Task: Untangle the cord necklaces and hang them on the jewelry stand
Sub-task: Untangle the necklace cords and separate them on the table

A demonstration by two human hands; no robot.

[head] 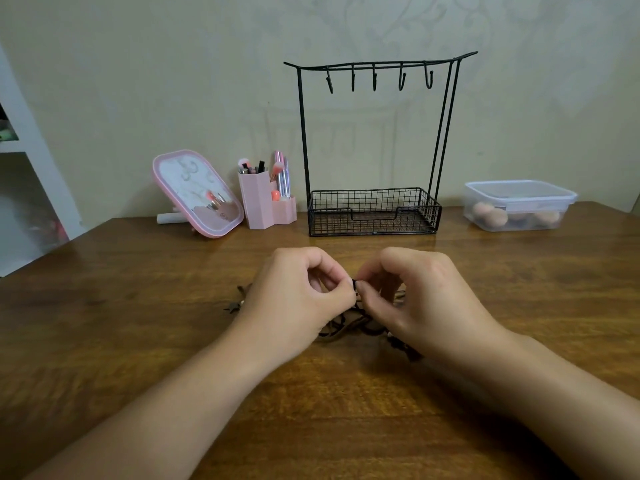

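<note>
A tangle of dark brown cord necklaces (346,323) lies on the wooden table (138,306), mostly hidden under my hands. My left hand (294,299) and my right hand (415,299) meet above the tangle, each pinching the cords between thumb and fingers at the same knot. Loose cord ends with small beads stick out to the left (237,303) and below my right hand (403,346). The black wire jewelry stand (374,216) is behind my hands; its top bar has several bare hooks (375,77).
A pink tilted mirror (197,194) and a pink holder with brushes (266,199) stand left of the stand. A clear lidded box with round sponges (517,206) sits at the back right. A white shelf (27,168) stands beyond the table's left edge.
</note>
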